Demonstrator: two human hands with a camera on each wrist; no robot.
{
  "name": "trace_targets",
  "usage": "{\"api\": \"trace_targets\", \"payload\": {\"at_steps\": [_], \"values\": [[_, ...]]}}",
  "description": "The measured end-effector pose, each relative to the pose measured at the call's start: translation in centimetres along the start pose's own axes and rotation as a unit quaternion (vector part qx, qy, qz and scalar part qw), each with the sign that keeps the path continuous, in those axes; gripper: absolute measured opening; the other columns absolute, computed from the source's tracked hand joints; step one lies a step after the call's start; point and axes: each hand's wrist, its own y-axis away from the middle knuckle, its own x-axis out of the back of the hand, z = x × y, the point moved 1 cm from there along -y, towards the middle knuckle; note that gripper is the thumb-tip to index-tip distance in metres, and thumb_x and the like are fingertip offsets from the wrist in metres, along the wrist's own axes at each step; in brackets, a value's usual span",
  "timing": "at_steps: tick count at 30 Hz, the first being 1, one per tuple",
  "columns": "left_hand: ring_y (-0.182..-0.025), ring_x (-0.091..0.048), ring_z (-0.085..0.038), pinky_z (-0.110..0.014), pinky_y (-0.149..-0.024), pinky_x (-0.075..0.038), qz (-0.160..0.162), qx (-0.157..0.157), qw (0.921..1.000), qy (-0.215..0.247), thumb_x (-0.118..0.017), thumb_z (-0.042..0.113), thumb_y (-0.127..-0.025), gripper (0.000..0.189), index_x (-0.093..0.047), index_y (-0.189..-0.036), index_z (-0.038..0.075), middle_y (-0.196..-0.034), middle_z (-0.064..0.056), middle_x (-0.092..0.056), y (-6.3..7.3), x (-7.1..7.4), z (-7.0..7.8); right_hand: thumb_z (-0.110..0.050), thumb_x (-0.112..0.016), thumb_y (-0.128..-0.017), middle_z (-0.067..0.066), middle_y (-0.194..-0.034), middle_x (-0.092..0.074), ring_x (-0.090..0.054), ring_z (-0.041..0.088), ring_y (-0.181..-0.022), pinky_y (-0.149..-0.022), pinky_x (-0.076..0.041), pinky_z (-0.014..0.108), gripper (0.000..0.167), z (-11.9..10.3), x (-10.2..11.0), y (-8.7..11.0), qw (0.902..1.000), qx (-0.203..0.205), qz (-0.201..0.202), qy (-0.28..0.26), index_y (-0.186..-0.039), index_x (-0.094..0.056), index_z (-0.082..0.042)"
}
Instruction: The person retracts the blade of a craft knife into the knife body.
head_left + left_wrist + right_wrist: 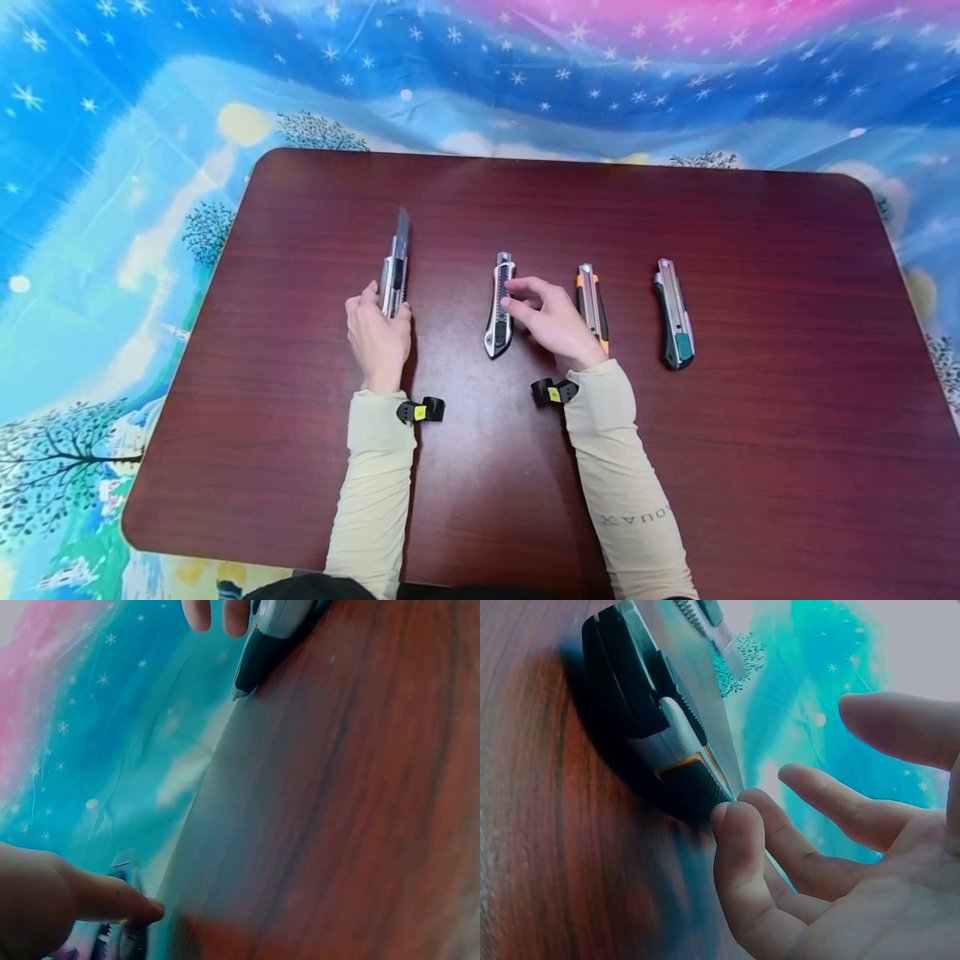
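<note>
My left hand [378, 337] grips the lower end of a silver and black utility knife [396, 275], thumb on the right side and fingers on the left. Its blade [402, 223] sticks out, pointing to the far side of the table. In the left wrist view, the thumb [112, 896] lies across part of this knife. To the right lies a second silver and black utility knife [498, 312], blade drawn in. Over its right side hovers my right hand [553, 321], fingers loosely bent and spread; the right wrist view shows this knife [641, 705] not gripped.
Partly hidden by my right hand, an orange and black utility knife [591, 300] lies on the dark red wooden table [480, 467]. Farther right is a silver and black one with a green slider [675, 317]. A patterned blue cloth [450, 75] hangs behind.
</note>
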Motion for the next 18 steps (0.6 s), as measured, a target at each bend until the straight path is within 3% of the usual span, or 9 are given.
{"api": "trace_targets", "payload": {"at_steps": [4, 7, 9, 11, 13, 14, 16, 18], "values": [[-0.103, -0.055, -0.036, -0.045, -0.092, -0.046, -0.003, 0.017, 0.9985, 0.053, -0.074, 0.02, -0.081, 0.046, -0.062, -0.123, 0.006, -0.112, -0.017, -0.057, -0.2, 0.1, 0.2, -0.019, -0.058, -0.095, 0.015, -0.124, -0.062, -0.059, 0.031, -0.093, -0.064, -0.054, 0.033, 0.039, 0.1, 0.0, 0.0, 1.0, 0.003, 0.001, -0.002, -0.132, -0.055, -0.004], [-0.087, -0.062, -0.029, -0.034, -0.078, -0.056, -0.036, 0.021, 0.9874, 0.153, -0.073, 0.016, -0.083, 0.04, -0.062, -0.12, 0.006, -0.1, -0.012, -0.06, -0.2, -0.2, 0.5, -0.019, -0.058, -0.096, 0.016, -0.125, -0.061, -0.06, 0.031, -0.094, -0.064, -0.054, 0.034, 0.039, 0.1, 0.0, 0.0, 1.0, 0.007, 0.001, -0.001, -0.132, -0.055, -0.004], [-0.071, -0.065, -0.02, -0.025, -0.058, -0.058, -0.071, 0.029, 0.9664, 0.245, -0.07, 0.01, -0.085, 0.038, -0.059, -0.121, 0.004, -0.091, -0.008, -0.061, 0.0, -0.5, 0.8, -0.019, -0.058, -0.096, 0.016, -0.127, -0.061, -0.06, 0.029, -0.097, -0.065, -0.055, 0.035, 0.039, 0.1, 0.0, 0.0, 1.0, 0.009, 0.0, 0.0, -0.132, -0.055, -0.004], [-0.057, -0.064, -0.015, -0.026, -0.045, -0.056, -0.113, 0.049, 0.9309, 0.344, -0.068, 0.005, -0.087, 0.036, -0.056, -0.121, 0.002, -0.088, -0.009, -0.062, 0.3, -0.9, 1.3, -0.019, -0.058, -0.096, 0.015, -0.129, -0.06, -0.06, 0.028, -0.1, -0.067, -0.055, 0.037, 0.04, 0.1, 0.1, 0.0, 0.9999, 0.012, 0.0, 0.0, -0.132, -0.055, -0.004], [-0.055, -0.063, -0.01, -0.024, -0.044, -0.054, -0.152, 0.068, 0.8991, 0.405, -0.066, 0.002, -0.088, 0.036, -0.053, -0.121, 0.001, -0.091, -0.014, -0.065, 0.7, -1.3, 1.7, -0.019, -0.058, -0.096, 0.016, -0.13, -0.059, -0.061, 0.027, -0.102, -0.068, -0.056, 0.037, 0.04, 0.1, 0.1, 0.0, 0.9999, 0.017, 0.001, -0.002, -0.133, -0.055, -0.003], [-0.055, -0.063, -0.01, -0.023, -0.045, -0.054, -0.168, 0.075, 0.8871, 0.423, -0.066, 0.002, -0.088, 0.035, -0.053, -0.121, 0.001, -0.094, -0.018, -0.066, 0.9, -1.5, 1.9, -0.019, -0.058, -0.096, 0.016, -0.13, -0.059, -0.061, 0.027, -0.101, -0.067, -0.056, 0.036, 0.04, 0.2, 0.2, 0.0, 0.9998, 0.018, 0.001, -0.003, -0.133, -0.054, -0.003], [-0.055, -0.063, -0.011, -0.023, -0.045, -0.054, -0.196, 0.083, 0.8703, 0.444, -0.066, 0.002, -0.088, 0.033, -0.053, -0.119, 0.001, -0.103, -0.027, -0.066, 1.3, -1.8, 2.2, -0.018, -0.058, -0.096, 0.017, -0.129, -0.06, -0.062, 0.029, -0.098, -0.065, -0.055, 0.035, 0.04, 0.2, 0.2, -0.1, 0.9998, 0.02, 0.002, -0.006, -0.133, -0.054, -0.003], [-0.056, -0.064, -0.011, -0.022, -0.046, -0.053, -0.221, 0.083, 0.8606, 0.451, -0.067, 0.003, -0.088, 0.031, -0.054, -0.117, 0.002, -0.109, -0.033, -0.064, 1.7, -2.0, 2.5, -0.018, -0.057, -0.096, 0.017, -0.128, -0.06, -0.062, 0.031, -0.091, -0.061, -0.054, 0.033, 0.04, 0.2, 0.2, -0.1, 0.9998, 0.02, 0.003, -0.009, -0.133, -0.054, -0.004]]}}
